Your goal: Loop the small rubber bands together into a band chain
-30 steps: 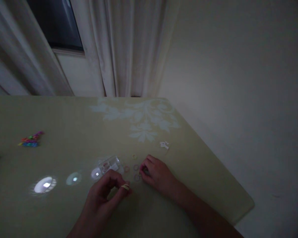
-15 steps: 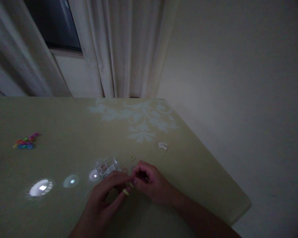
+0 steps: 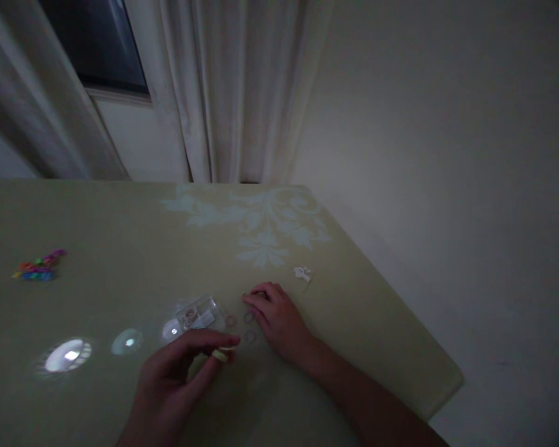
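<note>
My left hand is closed in a pinch at the lower middle, off the table. A small pale-yellow ring shows between its fingertips, and a yellow band sits at the thumb. Beyond it, my right hand rests low over the table with its fingertips together; whatever they hold is hidden. Close to it lie a pinkish ring, a greyish ring and a faint clear ring. Just behind my left hand stands a clear compartment box with rings inside.
Small white pieces, one key-shaped, lie past my right hand. A pile of bright coloured pieces is at the far left. The table ends in a slanting right edge near the wall; curtains hang behind.
My hands have parted. The right moved forward to where a yellow ring lay, and that ring is now out of sight. My left hand shifted slightly left, with its yellow rings.
</note>
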The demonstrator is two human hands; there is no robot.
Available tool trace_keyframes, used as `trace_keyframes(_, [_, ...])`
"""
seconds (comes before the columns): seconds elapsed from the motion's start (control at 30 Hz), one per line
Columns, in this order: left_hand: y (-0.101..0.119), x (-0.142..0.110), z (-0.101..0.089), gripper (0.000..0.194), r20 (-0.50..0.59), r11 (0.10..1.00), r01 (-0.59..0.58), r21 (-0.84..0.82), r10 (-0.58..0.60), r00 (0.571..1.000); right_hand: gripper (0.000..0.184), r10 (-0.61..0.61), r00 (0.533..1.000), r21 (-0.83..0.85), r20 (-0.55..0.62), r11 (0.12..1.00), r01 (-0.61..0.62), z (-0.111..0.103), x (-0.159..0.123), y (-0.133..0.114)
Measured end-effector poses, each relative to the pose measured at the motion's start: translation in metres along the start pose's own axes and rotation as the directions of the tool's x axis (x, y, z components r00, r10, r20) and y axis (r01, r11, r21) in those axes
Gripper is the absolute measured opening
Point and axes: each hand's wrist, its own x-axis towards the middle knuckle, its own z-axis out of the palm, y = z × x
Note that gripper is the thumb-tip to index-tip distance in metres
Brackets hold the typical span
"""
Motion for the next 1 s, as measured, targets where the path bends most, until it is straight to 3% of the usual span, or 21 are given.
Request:
trace_keyframes(0.13, [0.006,0.004,0.001,0.012,-0.013,0.999,-0.039,-0.005,0.038,0.999,0.019,0.017,1.0,-0.085,0.019,0.996,-0.015,0.0,0.001,0.0])
trace_keyframes(0.3, [-0.004,-0.001,0.0,0.005,-0.106,0.999,0.016,-0.04,-0.02,0.994,0.004,0.063,0.997,-0.149,0.054,0.987,-0.055,-0.006,0.002,-0.002])
trace_keyframes(0.4, [-0.004,0.0,0.0,0.008,-0.101,0.998,0.033,-0.046,-0.038,0.994,0.003,0.051,0.997,-0.169,0.06,0.985,-0.041,-0.005,0.001,-0.001])
trace_keyframes(0.47, [-0.002,0.002,0.001,0.007,-0.057,0.998,0.03,-0.051,-0.033,0.998,0.005,0.055,0.998,-0.074,0.032,0.996,-0.052,-0.007,0.0,-0.001])
trace_keyframes(0.53, [-0.002,0.005,0.002,0.005,0.008,0.998,0.022,-0.066,-0.022,1.0,0.005,0.074,0.997,0.14,0.003,0.987,-0.073,-0.011,-0.001,-0.005])
trace_keyframes(0.63, [-0.006,0.003,0.004,0.005,0.062,0.996,-0.018,-0.086,0.024,0.998,0.007,0.076,0.997,0.487,0.017,0.87,-0.074,-0.021,-0.004,-0.018])
trace_keyframes(0.7, [-0.012,0.001,0.005,0.01,0.063,0.997,-0.016,-0.077,0.021,0.998,0.013,0.043,0.998,0.629,0.037,0.775,-0.057,-0.026,-0.007,-0.028])
trace_keyframes(0.83, [-0.018,-0.002,0.004,0.033,0.054,0.998,-0.008,-0.061,0.011,0.998,0.012,-0.024,0.997,0.744,0.068,0.667,-0.035,-0.028,-0.014,-0.042])
trace_keyframes(1.0, [-0.015,0.001,0.0,0.015,0.114,0.991,-0.124,-0.048,0.128,0.985,0.014,-0.034,0.993,0.783,0.111,0.618,-0.066,-0.026,-0.018,-0.043])
